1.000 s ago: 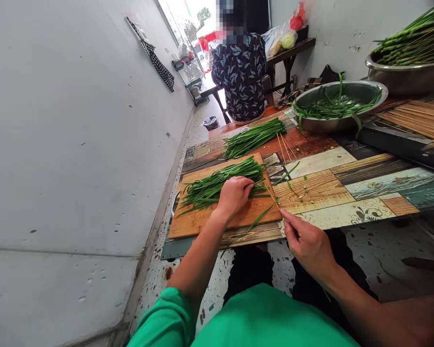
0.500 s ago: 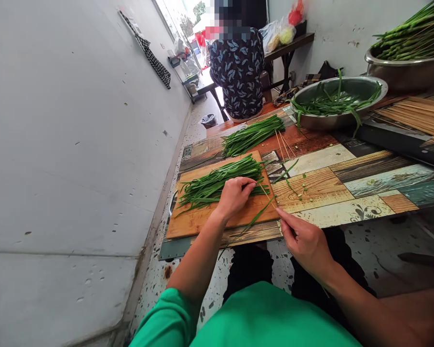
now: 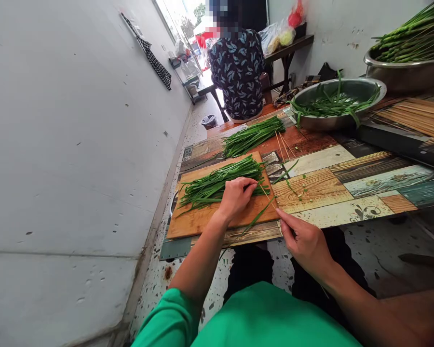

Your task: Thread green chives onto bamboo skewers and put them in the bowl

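A thin bamboo skewer (image 3: 266,195) slants between my two hands over the right edge of a wooden cutting board (image 3: 198,222). My right hand (image 3: 304,240) pinches its near end between thumb and fingers. At the far end, my left hand (image 3: 237,196) is closed, fingertips meeting at the skewer's tip; whether a chive is also pinched there is too small to tell. A bundle of garlic chives (image 3: 217,182) lies on the board, just beyond my left hand. One loose chive leaf (image 3: 256,220) crosses the board's edge below the skewer.
A second chive bundle (image 3: 253,136) and a few skewers (image 3: 282,145) lie behind the board. At right are a metal bowl (image 3: 320,124) of chives, a basin (image 3: 401,79) of green stalks, many skewers (image 3: 415,115) and a black-handled item (image 3: 390,143). A person (image 3: 237,74) sits beyond.
Hardly anything differs. Both hands keep their grip, and the whole view has shifted very slightly; the loose chive leaf's lower end shows a little less far out.
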Tool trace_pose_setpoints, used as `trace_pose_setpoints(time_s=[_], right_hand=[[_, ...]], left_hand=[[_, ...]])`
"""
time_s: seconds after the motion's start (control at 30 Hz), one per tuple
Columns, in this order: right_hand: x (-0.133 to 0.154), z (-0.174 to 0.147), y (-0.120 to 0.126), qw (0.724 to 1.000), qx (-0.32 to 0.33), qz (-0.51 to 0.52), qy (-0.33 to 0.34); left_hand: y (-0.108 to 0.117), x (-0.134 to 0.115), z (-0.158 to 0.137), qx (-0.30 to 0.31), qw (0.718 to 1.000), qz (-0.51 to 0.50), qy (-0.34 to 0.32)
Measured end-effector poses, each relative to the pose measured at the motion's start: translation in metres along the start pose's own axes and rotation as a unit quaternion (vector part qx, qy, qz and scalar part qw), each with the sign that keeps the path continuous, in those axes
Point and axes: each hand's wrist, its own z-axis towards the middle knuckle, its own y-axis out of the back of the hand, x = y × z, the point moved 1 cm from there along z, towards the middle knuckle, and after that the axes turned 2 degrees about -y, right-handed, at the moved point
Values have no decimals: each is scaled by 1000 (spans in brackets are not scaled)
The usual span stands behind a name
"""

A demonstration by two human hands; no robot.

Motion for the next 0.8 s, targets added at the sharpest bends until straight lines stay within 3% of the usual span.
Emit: trace_pose_setpoints(time_s=[0.43,0.67,0.8], right_hand=[[0,-1,0,1000,-5,15,-7],[2,16,-10,999,-24,3,-25],[0,20,-15,999,-28,4,-27]], left_hand=[[-1,-1,-1,-7,999,2,-31],[5,-22,-15,24,996,57,-60],[12,-20,-16,30,994,85,-65]])
